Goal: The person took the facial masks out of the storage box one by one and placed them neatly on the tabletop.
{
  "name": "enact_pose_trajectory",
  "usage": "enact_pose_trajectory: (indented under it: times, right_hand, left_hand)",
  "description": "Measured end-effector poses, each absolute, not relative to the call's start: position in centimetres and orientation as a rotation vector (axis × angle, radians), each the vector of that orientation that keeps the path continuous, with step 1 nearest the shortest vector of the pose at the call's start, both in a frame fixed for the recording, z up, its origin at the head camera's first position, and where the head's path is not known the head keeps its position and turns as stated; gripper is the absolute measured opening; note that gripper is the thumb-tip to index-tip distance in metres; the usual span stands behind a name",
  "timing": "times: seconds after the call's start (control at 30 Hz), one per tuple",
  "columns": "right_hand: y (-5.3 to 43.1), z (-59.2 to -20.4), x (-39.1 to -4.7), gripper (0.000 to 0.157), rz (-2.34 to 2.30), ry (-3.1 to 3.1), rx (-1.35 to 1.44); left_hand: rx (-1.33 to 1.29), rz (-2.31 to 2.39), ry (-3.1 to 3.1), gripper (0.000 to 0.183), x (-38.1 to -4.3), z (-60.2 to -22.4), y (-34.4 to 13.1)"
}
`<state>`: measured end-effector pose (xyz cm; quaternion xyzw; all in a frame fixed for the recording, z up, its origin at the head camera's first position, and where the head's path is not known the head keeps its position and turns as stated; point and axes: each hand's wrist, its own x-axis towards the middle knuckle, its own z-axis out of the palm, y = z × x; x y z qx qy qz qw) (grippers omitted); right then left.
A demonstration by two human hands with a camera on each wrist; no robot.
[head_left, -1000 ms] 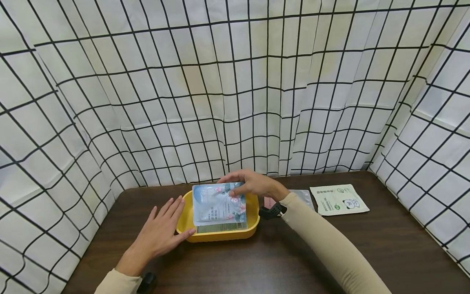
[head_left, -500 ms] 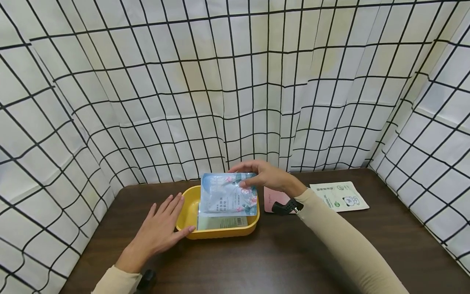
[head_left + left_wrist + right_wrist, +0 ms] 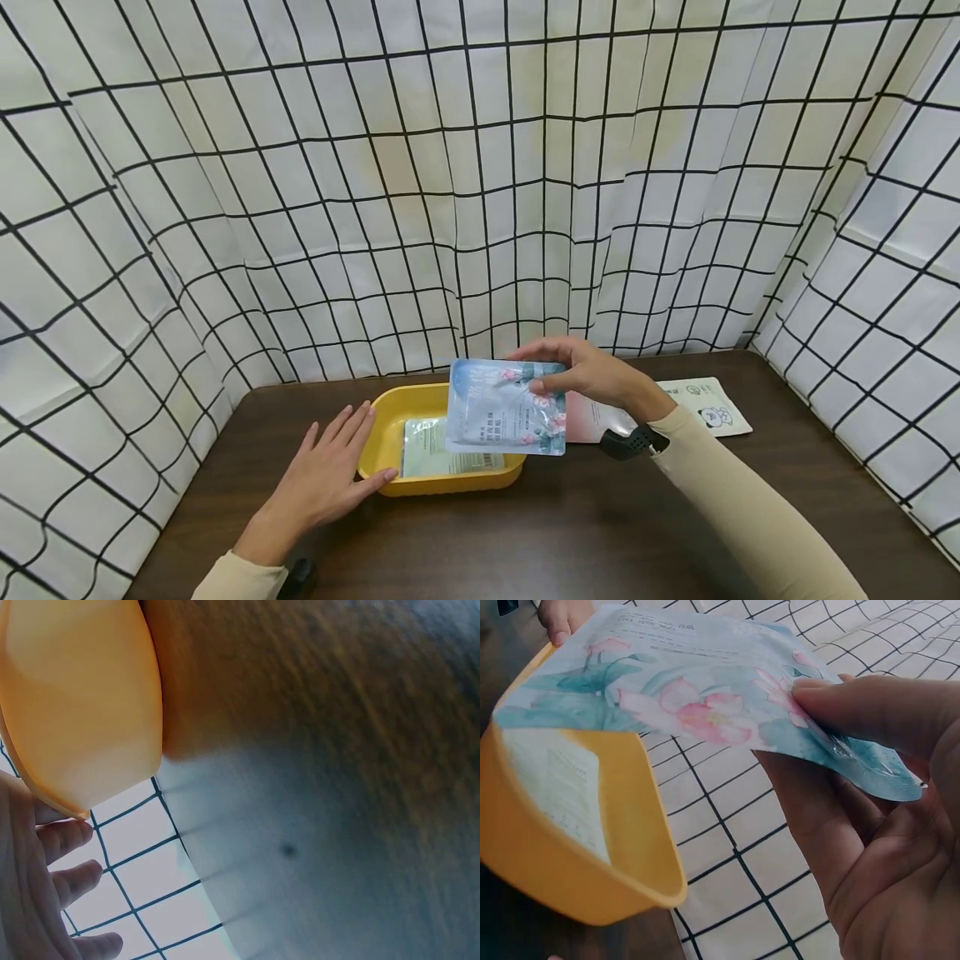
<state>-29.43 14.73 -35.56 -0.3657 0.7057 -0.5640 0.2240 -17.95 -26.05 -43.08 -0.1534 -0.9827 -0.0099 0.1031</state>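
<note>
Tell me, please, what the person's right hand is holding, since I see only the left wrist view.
Observer: The right hand pinches a blue floral packet.
Operator: Thank you; is anything inside the yellow tray?
Observer: Yes, a pale green packet lies in it.
Operator: Could you tell me what is farthest right among the packets?
Observer: A pale packet with a cartoon animal, as the head view shows.

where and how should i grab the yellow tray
Probably by the rim at the left end of the yellow tray, coming from the left: its raised wall should suit a pinch, thumb inside and fingers outside. The left hand lies at that end, while the blue packet in the right hand hangs over the right part.
</note>
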Motion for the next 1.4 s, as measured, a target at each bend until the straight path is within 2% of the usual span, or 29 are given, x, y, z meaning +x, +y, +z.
enact_pose_trajectory:
  times: [0.63,1.1,1.4]
  right_hand:
    - [21.4,-38.5,-26.7,0.044,-1.582,1.936,-0.966]
    - [24.7,-42.3,-25.2,0.045,-1.5,1.955,-0.809]
    - [26.0,-44.5,-25.2,0.045,-1.463,1.979,-0.81]
  left_hand:
    - [-0.454,-0.003,-2.879,0.098,-17.9,-43.1,-26.1]
    - [-0.442,-0.025,-2.892,0.098,-17.9,-43.5,-26.2]
    - [-0.446,-0.015,-2.88,0.097,-17.8,-43.2,-26.1]
